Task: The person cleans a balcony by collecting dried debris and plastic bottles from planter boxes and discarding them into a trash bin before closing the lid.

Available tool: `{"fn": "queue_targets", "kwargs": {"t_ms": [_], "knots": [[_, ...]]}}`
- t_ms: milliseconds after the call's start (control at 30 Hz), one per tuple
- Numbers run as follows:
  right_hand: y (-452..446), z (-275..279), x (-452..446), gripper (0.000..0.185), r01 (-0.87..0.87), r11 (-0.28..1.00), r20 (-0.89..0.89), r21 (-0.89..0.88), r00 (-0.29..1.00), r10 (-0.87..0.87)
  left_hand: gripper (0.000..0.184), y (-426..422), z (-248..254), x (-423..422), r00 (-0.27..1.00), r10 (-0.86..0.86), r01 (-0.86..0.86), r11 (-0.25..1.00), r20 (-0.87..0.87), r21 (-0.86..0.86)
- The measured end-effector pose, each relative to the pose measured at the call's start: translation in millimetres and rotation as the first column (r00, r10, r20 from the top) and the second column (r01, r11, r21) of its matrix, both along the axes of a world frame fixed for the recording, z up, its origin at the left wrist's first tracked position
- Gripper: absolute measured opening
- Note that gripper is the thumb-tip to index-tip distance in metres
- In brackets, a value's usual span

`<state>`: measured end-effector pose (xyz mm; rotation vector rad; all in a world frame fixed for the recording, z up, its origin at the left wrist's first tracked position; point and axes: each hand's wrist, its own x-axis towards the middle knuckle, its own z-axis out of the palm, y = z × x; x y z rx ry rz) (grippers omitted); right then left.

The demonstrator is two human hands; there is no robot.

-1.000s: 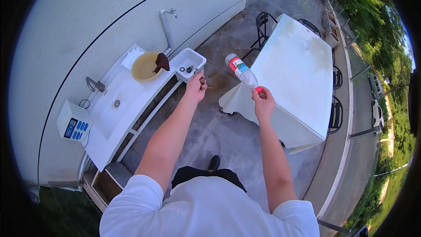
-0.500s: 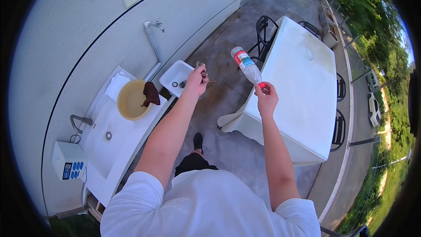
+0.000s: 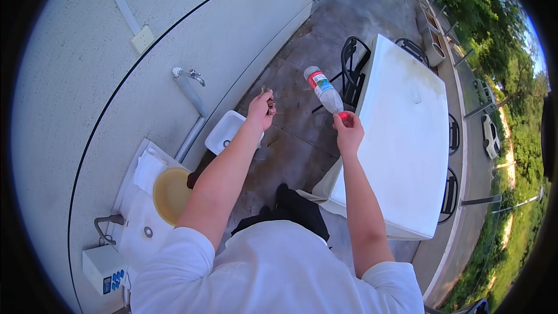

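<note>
My right hand (image 3: 350,135) pinches the red cap (image 3: 344,116) of a clear plastic bottle (image 3: 326,93). The bottle wears a red, white and blue label and tilts away from me, cap end toward me, over the floor beside the table. In my closed left hand (image 3: 260,108) is a small clump of brown, twig-like bits (image 3: 271,104); their exact kind I cannot make out. That hand is raised just beyond a small white sink (image 3: 220,135), which my forearm partly covers.
On the left, a white counter (image 3: 135,221) carries a yellowish basin (image 3: 170,197) with dark cloth at its rim, mostly behind my arm. A wall tap (image 3: 189,75) juts out above. To the right stands a white-covered table (image 3: 401,139) with black folding chairs (image 3: 354,64) around it.
I have stepped forward, so the basin, counter and small sink sit lower in view. Both hands keep their holds; the bottle stays in my right hand.
</note>
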<state>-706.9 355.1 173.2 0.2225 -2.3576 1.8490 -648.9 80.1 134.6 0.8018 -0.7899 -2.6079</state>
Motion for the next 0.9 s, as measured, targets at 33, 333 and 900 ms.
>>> {"fn": "queue_targets", "kwargs": {"t_ms": [33, 333, 900], "knots": [[-8, -3, -15, 0.029, -0.002, 1.000, -0.005, 0.015, 1.000, 0.002, 0.019, -7, 2, -13, 1.000, 0.003, -0.003, 1.000, 0.003, -0.007], [-54, -27, -189, 0.029, 0.073, 0.988, 0.062, -0.136, 0.996, -0.065, 0.019, -55, -19, -206, 0.998, -0.051, 0.052, 0.998, 0.045, -0.031], [-117, -11, -505, 0.030, 0.137, 0.991, 0.093, 0.002, 0.986, -0.136, 0.017, -140, -28, -566, 0.987, -0.150, 0.147, 0.987, 0.051, 0.067]]}}
